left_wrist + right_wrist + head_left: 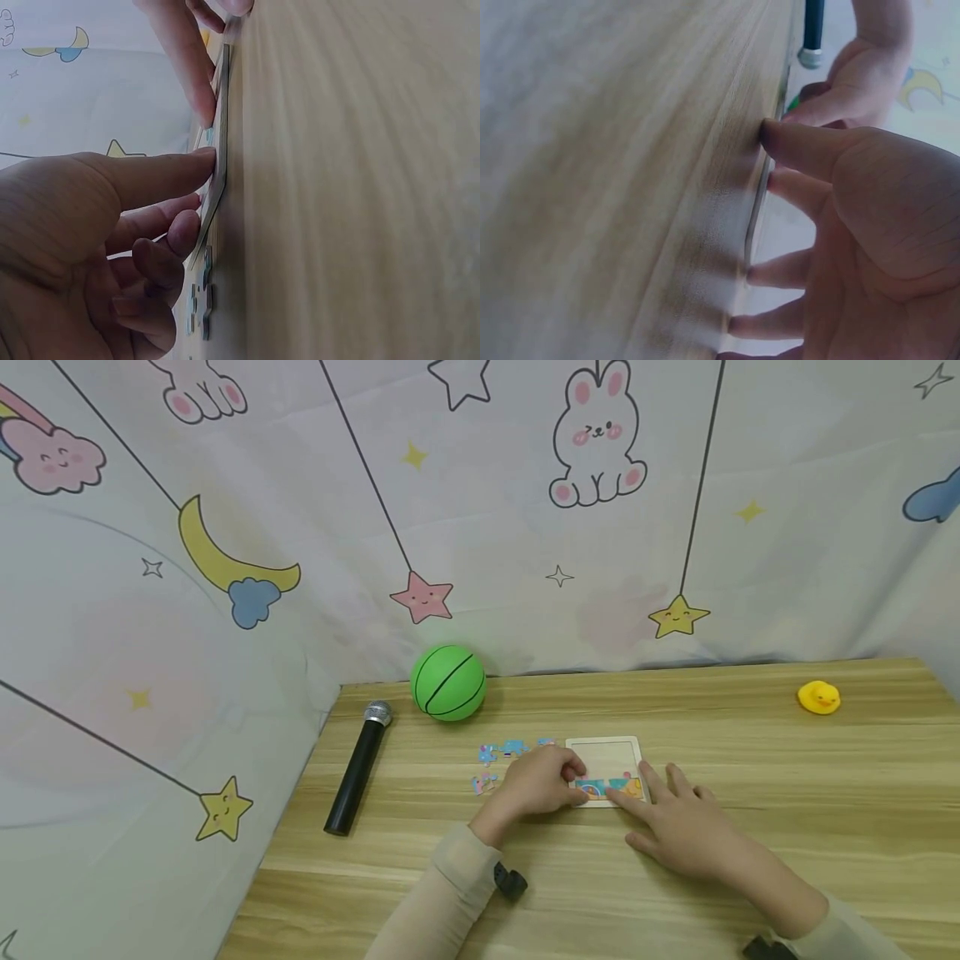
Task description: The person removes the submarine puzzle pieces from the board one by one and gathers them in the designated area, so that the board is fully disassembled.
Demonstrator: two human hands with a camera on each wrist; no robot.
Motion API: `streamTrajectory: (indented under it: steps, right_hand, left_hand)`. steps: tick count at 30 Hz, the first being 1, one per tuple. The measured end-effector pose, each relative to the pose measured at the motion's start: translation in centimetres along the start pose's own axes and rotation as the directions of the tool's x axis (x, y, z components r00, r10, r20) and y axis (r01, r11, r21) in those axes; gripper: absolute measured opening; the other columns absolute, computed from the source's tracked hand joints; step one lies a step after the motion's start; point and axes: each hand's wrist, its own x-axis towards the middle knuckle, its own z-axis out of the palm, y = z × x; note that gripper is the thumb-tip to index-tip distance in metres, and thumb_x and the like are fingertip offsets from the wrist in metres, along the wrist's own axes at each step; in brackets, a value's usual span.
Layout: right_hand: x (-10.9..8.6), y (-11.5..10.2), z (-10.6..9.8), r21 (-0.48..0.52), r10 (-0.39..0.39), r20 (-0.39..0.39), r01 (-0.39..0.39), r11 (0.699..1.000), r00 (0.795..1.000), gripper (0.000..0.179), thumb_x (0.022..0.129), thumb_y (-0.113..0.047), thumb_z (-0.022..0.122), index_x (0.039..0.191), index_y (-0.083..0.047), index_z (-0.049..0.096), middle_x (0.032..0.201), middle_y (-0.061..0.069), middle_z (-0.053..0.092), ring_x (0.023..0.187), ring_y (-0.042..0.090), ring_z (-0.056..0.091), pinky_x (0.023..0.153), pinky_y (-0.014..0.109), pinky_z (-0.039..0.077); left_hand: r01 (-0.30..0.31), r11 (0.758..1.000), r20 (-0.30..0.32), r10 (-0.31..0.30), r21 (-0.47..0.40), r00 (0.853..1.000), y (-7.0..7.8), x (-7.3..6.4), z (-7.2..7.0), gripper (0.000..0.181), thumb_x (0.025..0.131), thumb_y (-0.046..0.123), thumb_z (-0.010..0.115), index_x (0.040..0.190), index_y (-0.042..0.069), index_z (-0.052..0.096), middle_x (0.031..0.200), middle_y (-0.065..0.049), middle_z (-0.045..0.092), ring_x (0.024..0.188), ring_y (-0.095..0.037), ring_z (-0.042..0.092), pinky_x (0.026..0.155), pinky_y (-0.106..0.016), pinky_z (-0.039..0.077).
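A shallow jigsaw board (603, 743) with a pale rim lies on the table, colourful puzzle pieces (630, 787) along its near side. My left hand (542, 781) holds the board's near left corner, thumb at the near rim and curled fingers at the left side. In the left wrist view its thumb (176, 171) meets the board's edge (223, 142). From the right, my right hand (686, 827) reaches in with spread, mostly straight fingers. Its index fingertip touches the pieces; other fingers lie by the right rim. Both hands cover parts of the board.
Several loose blue and pink puzzle pieces (513, 747) lie left of the board. Farther left are a black microphone (360, 768) and a green ball (448, 683). A yellow rubber duck (819, 697) sits at the back right. A patterned cloth (495, 527) hangs behind the table.
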Motion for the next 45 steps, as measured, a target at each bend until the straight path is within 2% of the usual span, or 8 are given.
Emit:
streamTrajectory:
  steps: [11,22,29,36,43,45]
  right_hand:
    - [0.0,0.1,0.1,0.004,0.005,0.021,-0.005,1.000,1.000,0.058,0.098,-0.047,0.068,0.152,-0.029,0.055,0.157,0.031,0.039,0.137,0.063,0.037,0.092,0.075,0.042]
    - [0.0,0.2,0.3,-0.005,-0.001,0.006,0.001,1.000,1.000,0.058,0.098,-0.047,0.068,0.152,-0.030,0.055,0.156,0.031,0.040,0.136,0.062,0.038,0.091,0.074,0.043]
    - [0.0,0.1,0.2,-0.002,-0.002,0.019,0.002,1.000,1.000,0.058,0.099,-0.047,0.067,0.152,-0.030,0.055,0.157,0.031,0.038,0.136,0.063,0.037,0.092,0.076,0.042]
    - [0.0,0.0,0.1,0.008,0.017,0.034,-0.017,1.000,0.999,0.057,0.099,-0.048,0.066,0.152,-0.030,0.054,0.157,0.030,0.039,0.137,0.063,0.036,0.094,0.076,0.041]
    - [-0.1,-0.1,0.0,0.004,0.010,0.026,-0.010,1.000,1.000,0.058,0.098,-0.047,0.067,0.152,-0.030,0.055,0.156,0.030,0.040,0.137,0.063,0.037,0.092,0.075,0.042]
    - [-0.1,-0.1,0.0,0.004,0.012,0.024,-0.012,1.000,1.000,0.058,0.099,-0.047,0.067,0.152,-0.029,0.055,0.157,0.030,0.040,0.137,0.063,0.037,0.093,0.075,0.042]
  left_hand:
    - [-0.005,1.000,-0.026,0.005,-0.007,1.000,0.0,0.2,0.3,0.025,0.086,0.023,0.088,0.105,0.019,0.073,0.097,0.010,0.067,0.086,-0.004,0.060,0.073,-0.027,0.048]
    - [-0.073,0.996,-0.099,0.068,-0.050,0.993,-0.4,-0.3,0.1,0.005,0.098,0.019,0.073,0.102,0.021,0.073,0.088,0.014,0.068,0.067,-0.004,0.054,0.060,-0.024,0.042]
    - [-0.061,0.995,-0.136,0.049,-0.085,0.990,-1.2,-1.7,-0.8,0.007,0.100,0.019,0.070,0.104,0.023,0.073,0.091,0.017,0.069,0.050,-0.007,0.038,0.047,-0.022,0.030]
    - [-0.060,0.993,-0.132,0.046,-0.101,0.990,-2.8,-3.8,-2.3,0.005,0.098,0.020,0.070,0.101,0.022,0.074,0.087,0.018,0.067,0.069,-0.006,0.053,0.057,-0.026,0.042]
    - [-0.048,0.993,-0.155,0.031,-0.105,0.987,-4.8,-6.0,-3.7,0.007,0.097,0.019,0.069,0.100,0.022,0.075,0.085,0.016,0.067,0.058,-0.009,0.055,0.058,-0.029,0.046]
    - [-0.052,0.992,-0.166,0.033,-0.114,0.986,-5.4,-6.5,-4.1,0.008,0.097,0.018,0.070,0.100,0.022,0.076,0.086,0.016,0.068,0.063,-0.009,0.057,0.060,-0.029,0.047]
